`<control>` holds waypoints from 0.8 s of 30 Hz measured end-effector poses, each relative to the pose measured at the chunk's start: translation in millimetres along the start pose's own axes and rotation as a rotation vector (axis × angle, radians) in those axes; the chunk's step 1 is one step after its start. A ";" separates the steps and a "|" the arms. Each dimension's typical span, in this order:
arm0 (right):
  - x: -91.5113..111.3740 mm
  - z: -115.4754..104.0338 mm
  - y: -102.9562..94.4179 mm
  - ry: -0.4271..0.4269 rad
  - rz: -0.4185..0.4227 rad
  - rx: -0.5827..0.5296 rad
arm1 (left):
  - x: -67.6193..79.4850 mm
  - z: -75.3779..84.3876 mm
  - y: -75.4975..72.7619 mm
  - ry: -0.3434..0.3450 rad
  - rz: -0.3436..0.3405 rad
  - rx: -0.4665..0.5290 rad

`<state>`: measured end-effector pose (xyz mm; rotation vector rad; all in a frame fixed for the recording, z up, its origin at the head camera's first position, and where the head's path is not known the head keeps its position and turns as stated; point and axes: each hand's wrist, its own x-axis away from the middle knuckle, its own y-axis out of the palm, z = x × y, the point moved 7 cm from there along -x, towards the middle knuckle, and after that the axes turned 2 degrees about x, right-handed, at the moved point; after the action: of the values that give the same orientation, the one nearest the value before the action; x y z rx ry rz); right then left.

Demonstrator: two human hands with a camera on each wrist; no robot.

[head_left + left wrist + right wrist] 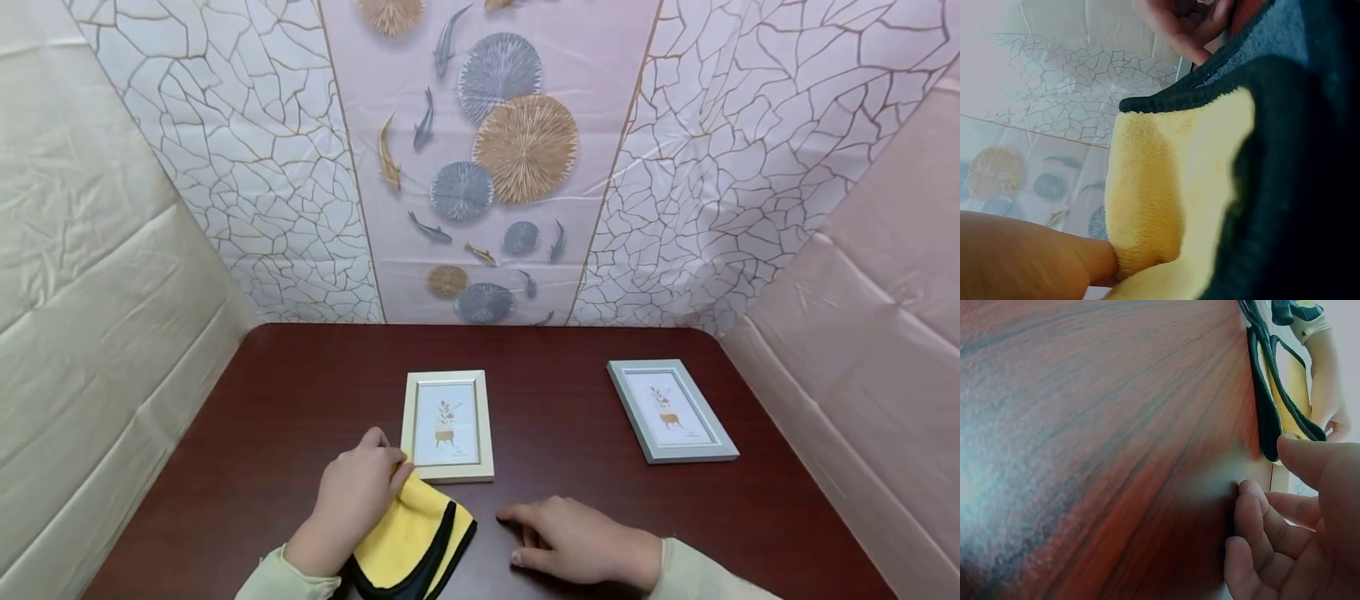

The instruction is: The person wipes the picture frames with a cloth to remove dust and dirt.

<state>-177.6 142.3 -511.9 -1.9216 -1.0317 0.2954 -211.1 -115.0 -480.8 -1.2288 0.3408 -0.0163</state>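
Note:
A folded yellow cleaning cloth (411, 529) with black edging lies in front of me, its blue-grey reverse side showing in the left wrist view. My left hand (354, 493) pinches its far corner between thumb and fingers, right by the lower left corner of a cream picture frame (484, 433). That frame lies face up with a potted-plant print. To the right of the cloth, my right hand (570, 537) is low at the tabletop, holding nothing; its index finger extends toward the cloth and the other fingers bend loosely. The right wrist view shows its thumb overlapping the cloth's edge.
A second picture frame (693, 455), grey-blue with a similar print, lies at the right on the dark red-brown table (555, 400). Patterned fabric (495, 242) hangs behind the far edge, and pale padded panels (97, 333) close in both sides.

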 end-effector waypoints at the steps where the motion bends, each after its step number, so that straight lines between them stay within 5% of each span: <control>1: 0.8 0.5 -0.4 -0.001 0.002 -0.001 | 0.3 0.9 1.4 0.001 -0.017 -0.008; 10: -2.5 0.0 -3.4 -0.009 0.007 0.025 | 0.8 -1.0 7.2 -0.022 -0.107 -0.023; 18: -25.2 2.9 -51.1 0.025 0.310 0.121 | -1.7 0.1 6.2 -0.025 -0.116 -0.011; 24: -49.3 19.4 -63.1 0.147 0.338 0.150 | -3.6 1.5 7.2 -0.008 -0.102 -0.021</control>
<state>-253.4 131.8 -481.5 -1.9434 -0.5694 0.4036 -215.3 -110.5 -486.2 -1.2656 0.2716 -0.0959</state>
